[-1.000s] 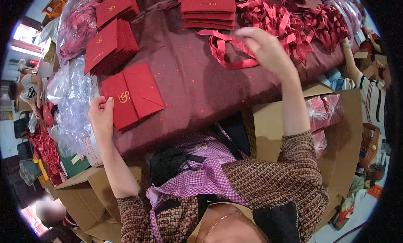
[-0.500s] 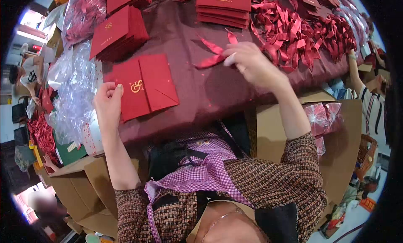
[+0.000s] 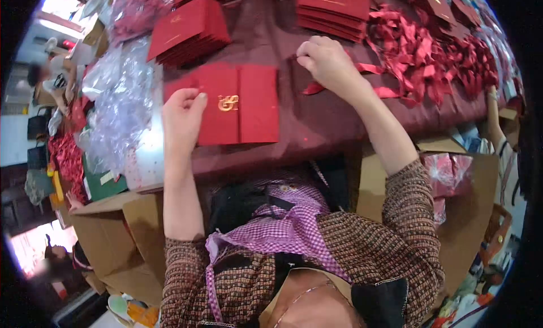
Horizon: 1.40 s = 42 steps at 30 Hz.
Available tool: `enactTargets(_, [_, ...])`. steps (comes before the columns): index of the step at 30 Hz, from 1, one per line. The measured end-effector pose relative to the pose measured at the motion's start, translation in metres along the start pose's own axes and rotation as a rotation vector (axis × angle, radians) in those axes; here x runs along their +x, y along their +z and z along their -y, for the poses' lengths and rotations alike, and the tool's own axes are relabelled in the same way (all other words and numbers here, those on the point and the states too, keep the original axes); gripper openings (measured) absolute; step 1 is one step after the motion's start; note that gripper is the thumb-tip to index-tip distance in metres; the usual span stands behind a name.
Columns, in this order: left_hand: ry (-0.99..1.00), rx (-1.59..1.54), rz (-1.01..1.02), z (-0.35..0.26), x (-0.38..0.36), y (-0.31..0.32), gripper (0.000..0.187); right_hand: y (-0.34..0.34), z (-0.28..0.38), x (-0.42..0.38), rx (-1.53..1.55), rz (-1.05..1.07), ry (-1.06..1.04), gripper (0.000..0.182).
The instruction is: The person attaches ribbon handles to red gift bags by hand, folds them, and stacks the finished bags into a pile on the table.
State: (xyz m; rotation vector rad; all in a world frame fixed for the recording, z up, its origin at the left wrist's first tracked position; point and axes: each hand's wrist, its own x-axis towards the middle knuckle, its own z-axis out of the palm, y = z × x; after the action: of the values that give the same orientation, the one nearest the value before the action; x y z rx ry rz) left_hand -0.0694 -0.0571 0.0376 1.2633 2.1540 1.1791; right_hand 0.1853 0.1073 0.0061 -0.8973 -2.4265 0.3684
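Folder of flat red paper with gold emblem (image 3: pixel 258 104), on maroon cloth (image 3: pixel 305 127) | left hand (image 3: pixel 183 121): thumb and finger pinching its left side | right hand (image 3: pixel 329 62): curled near satiny red ribbon (image 3: pixel 314 89), grip unclear | light pinch avoids creasing

- Red folder (image 3: pixel 258 104), front: gold emblem (image 3: pixel 228 103), curved letter-like strokes; reading uncertain.
- Left folder stack (image 3: pixel 182 27), top face: small gold emblem plus a short gold line; illegible.
- Right folder stack (image 3: pixel 334 6), top face: tiny gold print; illegible.
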Motion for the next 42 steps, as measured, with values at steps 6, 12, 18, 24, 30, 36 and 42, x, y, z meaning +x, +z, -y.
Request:
enactTargets(6, [-0.027,-0.053,0.020,-0.004,0.000,0.012,0.019,-0.006,0.015,0.012,0.555,0.030,0.196,0.018])
enactTargets(12, [0.005,-0.070,0.037,-0.004,-0.001,0.017,0.016,-0.002,0.015,0.013,0.797,0.103,0.309,0.018])
enactTargets(18, [-0.025,-0.114,0.055,-0.001,-0.001,0.019,0.016,-0.002,0.012,0.014,1.039,0.052,0.315,0.017])
enactTargets(24, [-0.005,-0.170,0.052,-0.001,-0.001,0.020,0.015,-0.017,0.007,0.026,0.744,-0.218,0.134,0.020])
enactTargets(30, [-0.053,-0.393,0.060,-0.004,-0.004,0.024,0.015,-0.026,0.029,0.026,0.566,-0.163,-0.029,0.014])
enactTargets(36, [-0.073,-0.461,0.059,-0.014,-0.007,0.026,0.013,-0.013,0.070,0.024,0.836,-0.197,-0.036,0.015])
enactTargets(42, [-0.010,-0.491,0.028,-0.025,-0.013,0.029,0.012,0.018,0.084,0.025,0.555,-0.057,-0.196,0.013])
